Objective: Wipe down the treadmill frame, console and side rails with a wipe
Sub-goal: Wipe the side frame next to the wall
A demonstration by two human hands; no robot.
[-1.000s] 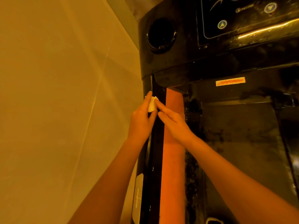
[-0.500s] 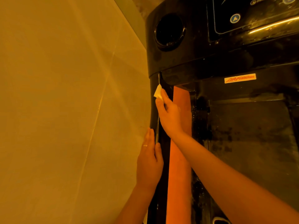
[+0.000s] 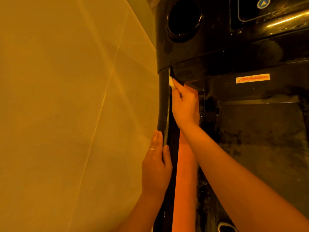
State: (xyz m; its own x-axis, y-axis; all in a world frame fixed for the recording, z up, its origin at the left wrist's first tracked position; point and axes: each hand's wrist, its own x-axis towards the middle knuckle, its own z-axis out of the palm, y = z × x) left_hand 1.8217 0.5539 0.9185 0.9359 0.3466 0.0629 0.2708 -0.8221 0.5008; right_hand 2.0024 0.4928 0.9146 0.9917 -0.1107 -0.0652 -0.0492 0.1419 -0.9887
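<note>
The black treadmill stands in front of me, its left upright (image 3: 164, 104) running down from the console (image 3: 217, 39). My right hand (image 3: 184, 104) pinches a small folded white wipe (image 3: 171, 81) against the upright, just below the console's lower edge. Lower on the same upright, my left hand (image 3: 156, 164) rests with straight fingers along its outer edge, a ring on one finger. An orange strip (image 3: 184, 173) runs beside the upright, partly hidden by my right forearm.
A pale tiled floor (image 3: 75, 114) fills the left side. The console has a round cup holder (image 3: 183, 19) and a button panel (image 3: 263, 3) at top right. A brand sticker (image 3: 252, 78) sits on the crossbar above the dark belt deck (image 3: 260, 139).
My left hand let go of the wipe and slid down the upright. My right hand took the wipe and carried it up to the top of the upright.
</note>
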